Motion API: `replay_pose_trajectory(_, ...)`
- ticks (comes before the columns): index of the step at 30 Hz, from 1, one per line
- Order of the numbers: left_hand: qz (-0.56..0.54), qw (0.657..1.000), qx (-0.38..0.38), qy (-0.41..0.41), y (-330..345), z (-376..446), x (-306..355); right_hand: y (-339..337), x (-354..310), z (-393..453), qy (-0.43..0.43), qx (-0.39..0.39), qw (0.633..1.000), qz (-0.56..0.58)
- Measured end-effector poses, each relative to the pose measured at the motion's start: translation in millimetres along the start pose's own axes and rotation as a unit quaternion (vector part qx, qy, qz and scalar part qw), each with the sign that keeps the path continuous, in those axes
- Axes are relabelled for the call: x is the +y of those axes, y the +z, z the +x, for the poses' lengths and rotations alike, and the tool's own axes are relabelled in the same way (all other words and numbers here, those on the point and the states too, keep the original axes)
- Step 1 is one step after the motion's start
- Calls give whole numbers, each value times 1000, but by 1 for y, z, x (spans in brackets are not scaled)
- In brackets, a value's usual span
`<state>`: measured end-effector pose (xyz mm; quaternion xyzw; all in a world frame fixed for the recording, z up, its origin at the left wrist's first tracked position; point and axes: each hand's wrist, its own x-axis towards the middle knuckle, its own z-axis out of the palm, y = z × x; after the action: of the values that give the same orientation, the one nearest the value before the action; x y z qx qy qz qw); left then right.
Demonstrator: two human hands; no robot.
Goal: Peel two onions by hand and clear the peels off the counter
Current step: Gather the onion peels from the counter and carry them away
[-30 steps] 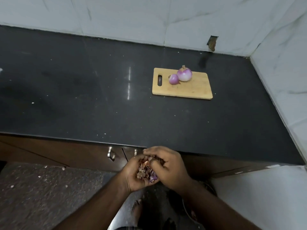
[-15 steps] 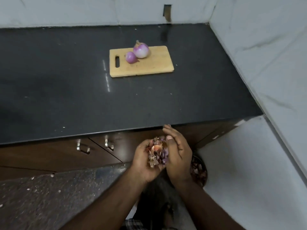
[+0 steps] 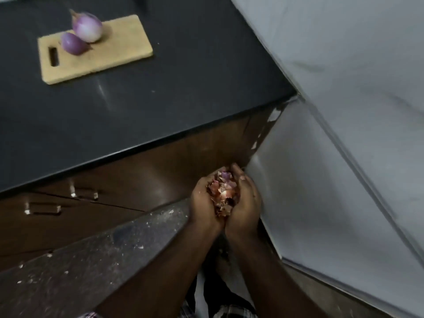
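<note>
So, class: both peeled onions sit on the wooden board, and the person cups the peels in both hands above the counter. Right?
Not quite. In the head view the left hand and right hand cup the peels below the counter edge, before the cabinet front. Onions and board are right.

View swung right and down since 1 s ago: cutting board (image 3: 95, 48) w/ two onions (image 3: 80, 33) now sits upper left, side wall fills right half. Both hands moved off from under counter edge (image 3: 146, 143) toward the wall corner. Left hand (image 3: 203, 203) and right hand (image 3: 245, 203) now cupped side by side, palms up, peels (image 3: 223, 193) heaped between; before, right hand lay over the pile.
</note>
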<state>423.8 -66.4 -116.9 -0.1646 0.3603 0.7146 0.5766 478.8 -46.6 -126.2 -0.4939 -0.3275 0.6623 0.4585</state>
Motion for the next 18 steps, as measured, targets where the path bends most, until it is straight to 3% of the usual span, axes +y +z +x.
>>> replay_pose_trajectory(5,-1,996,76,-39,-18,40,-49,-44,45,34,149,51,983,95)
replay_pose_trajectory(7,4,992,101,-69,-38,65,-72,-59,64,48,172,92,973,121)
replay_pose_trajectory(14,33,983,119,-133,-94,128,-129,-115,129,87,180,126,974,-53)
replay_pose_trajectory(18,125,973,149,-127,-110,163,-144,-126,163,112,243,174,954,-4)
